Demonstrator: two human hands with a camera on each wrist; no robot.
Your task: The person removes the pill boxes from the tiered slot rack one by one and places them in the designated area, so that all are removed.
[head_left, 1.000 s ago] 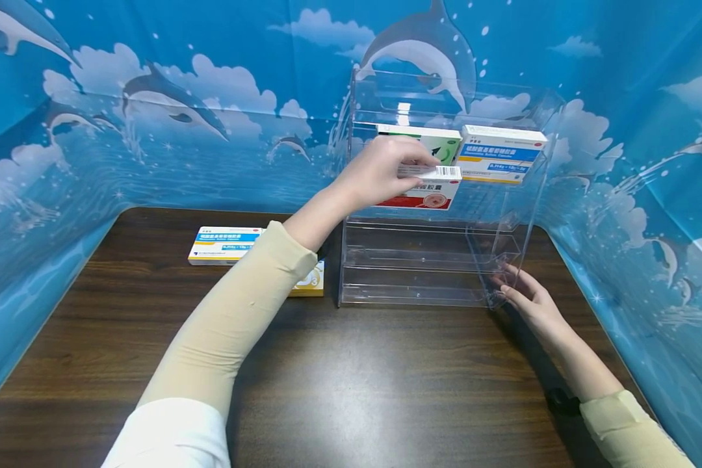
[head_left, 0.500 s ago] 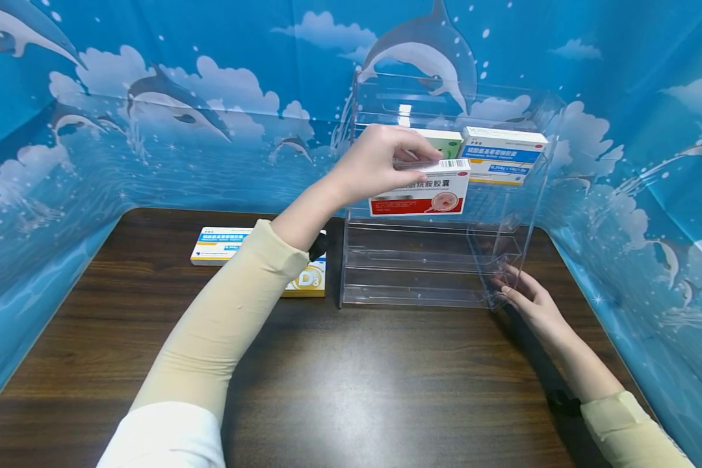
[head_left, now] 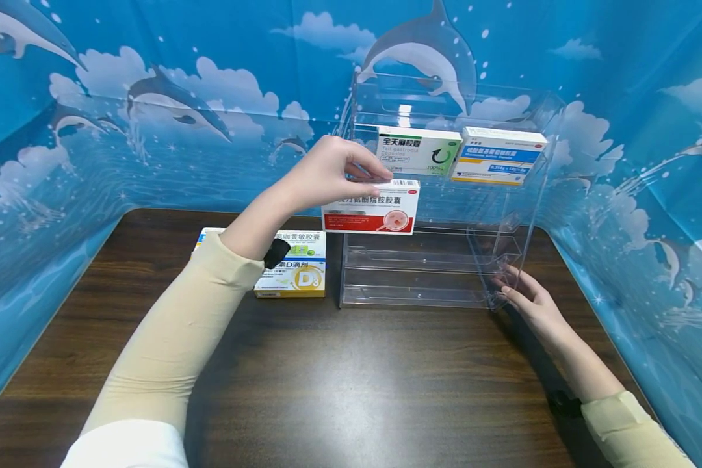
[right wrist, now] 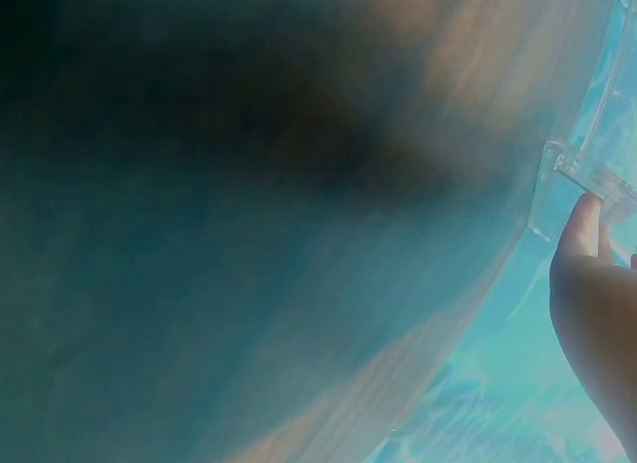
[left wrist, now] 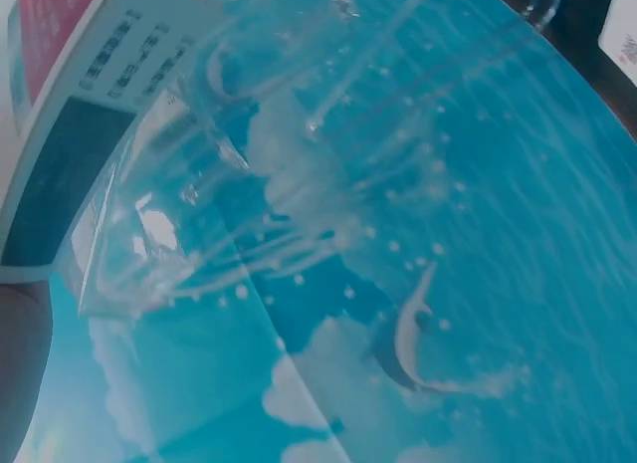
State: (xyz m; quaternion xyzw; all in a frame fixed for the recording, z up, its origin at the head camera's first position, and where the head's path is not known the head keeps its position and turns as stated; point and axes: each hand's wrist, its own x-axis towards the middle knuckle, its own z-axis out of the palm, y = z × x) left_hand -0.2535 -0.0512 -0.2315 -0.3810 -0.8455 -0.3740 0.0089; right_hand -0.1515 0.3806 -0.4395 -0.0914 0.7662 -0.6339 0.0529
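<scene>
In the head view, my left hand [head_left: 336, 170] pinches a white and red medicine box [head_left: 370, 216] by its top edge. The box hangs upright in front of the left side of a clear acrylic display rack [head_left: 415, 296], its printed front facing me. One end of that medicine box [left wrist: 70, 179] fills the upper left of the left wrist view. Low on the rack's right side, my right hand [head_left: 532, 307] grips the front corner, thumb in front, the other fingers partly seen through the plastic. The right wrist view shows the thumb [right wrist: 582, 229] at the rack's corner [right wrist: 587, 169].
A white and green medicine box [head_left: 419, 155] and a blue and white one [head_left: 499, 157] stand on an upper tier. Left of the rack, a yellow D3 box [head_left: 292, 278] and a green-marked box [head_left: 305, 242] lie on the dark wooden table [head_left: 339, 377]. My left forearm covers another box there.
My left hand has carried the white and red medicine box left, down and away from the upper tier, uncovering the white and green box. My right hand has stayed at the rack's corner.
</scene>
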